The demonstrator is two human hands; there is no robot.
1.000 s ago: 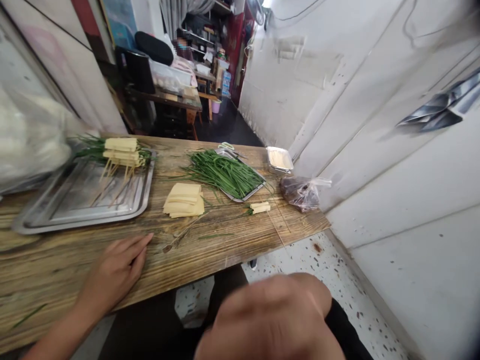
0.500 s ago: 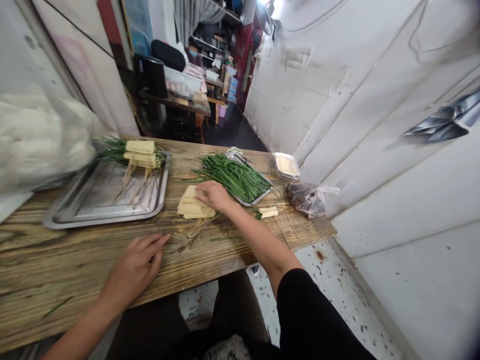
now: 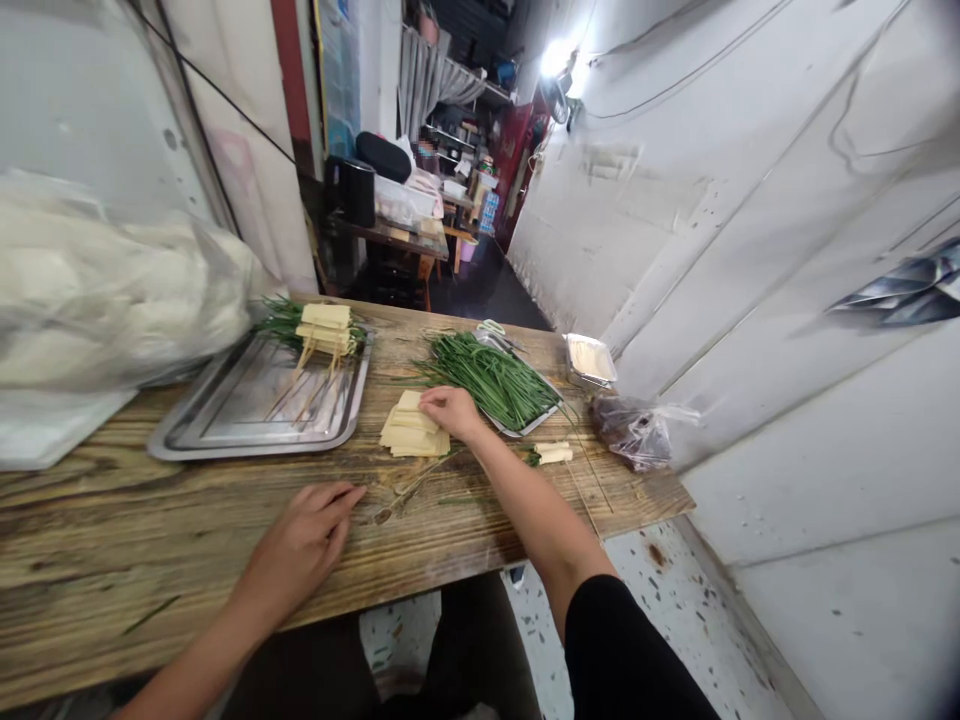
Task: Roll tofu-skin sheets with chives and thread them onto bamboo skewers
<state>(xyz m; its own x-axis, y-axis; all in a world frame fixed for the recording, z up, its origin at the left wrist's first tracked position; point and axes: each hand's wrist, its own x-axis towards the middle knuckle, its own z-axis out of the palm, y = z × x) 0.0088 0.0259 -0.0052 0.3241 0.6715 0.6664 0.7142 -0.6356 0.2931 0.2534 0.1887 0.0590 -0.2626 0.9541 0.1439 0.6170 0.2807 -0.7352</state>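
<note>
My right hand (image 3: 451, 412) reaches over the table to a stack of pale yellow tofu sheets (image 3: 412, 436), its thumb and fingertips pinched on the upper right edge of a sheet. Close beyond that hand lies a pile of green chives (image 3: 491, 378) on a small metal tray. My left hand (image 3: 309, 530) rests on the wood nearer to me, fingers stretched out and loosely together, with nothing in it. Right of my right forearm lies a rolled tofu skewer (image 3: 553, 453) with green ends showing.
A large metal tray (image 3: 247, 448) at left bears finished-looking tofu rolls (image 3: 328, 328) on sticks. Beside it bulges a big plastic bag (image 3: 112, 290). At the right stand a foil box (image 3: 590, 360) and a dark bagged bundle (image 3: 634, 430). A white wall (image 3: 750, 370) borders the table (image 3: 360, 560).
The whole view has shifted, so the table's things sit lower and further right. My right hand stays at the tofu sheets, its fingers drawn closer together; my left hand still rests on the table.
</note>
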